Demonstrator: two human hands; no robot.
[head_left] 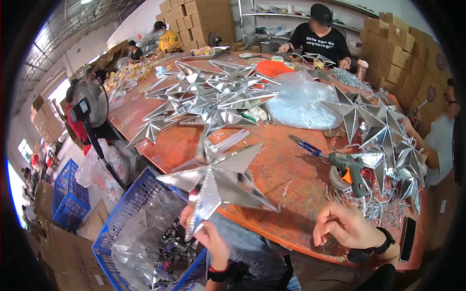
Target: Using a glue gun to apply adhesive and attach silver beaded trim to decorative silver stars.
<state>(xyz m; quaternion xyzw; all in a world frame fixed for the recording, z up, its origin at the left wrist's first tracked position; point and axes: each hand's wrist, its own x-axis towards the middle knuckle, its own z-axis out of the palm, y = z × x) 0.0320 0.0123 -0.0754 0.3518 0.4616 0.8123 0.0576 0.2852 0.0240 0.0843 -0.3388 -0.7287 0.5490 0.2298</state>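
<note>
My left hand (209, 237) grips the lower point of a large silver star (213, 180), a shiny faceted shape with bead trim along its ridges. The star is held up over the near edge of the table. My right hand (345, 224) hovers over the table's front right, fingers curled in with their tips close together; whether something small is in them cannot be made out. Just beyond it lie a green glue gun (353, 169), a roll of tape (338, 178) and tangled silver bead trim (361, 206). Blue-handled scissors (307, 145) lie farther back.
Silver stars are piled on the orange-red table (272, 169) at the far left (208, 94) and right (383, 123). A clear plastic bag (303, 102) sits between them. A blue crate (109, 233) stands beside me, a fan (92, 104) at left. A phone (407, 238) lies at right. Co-workers sit around.
</note>
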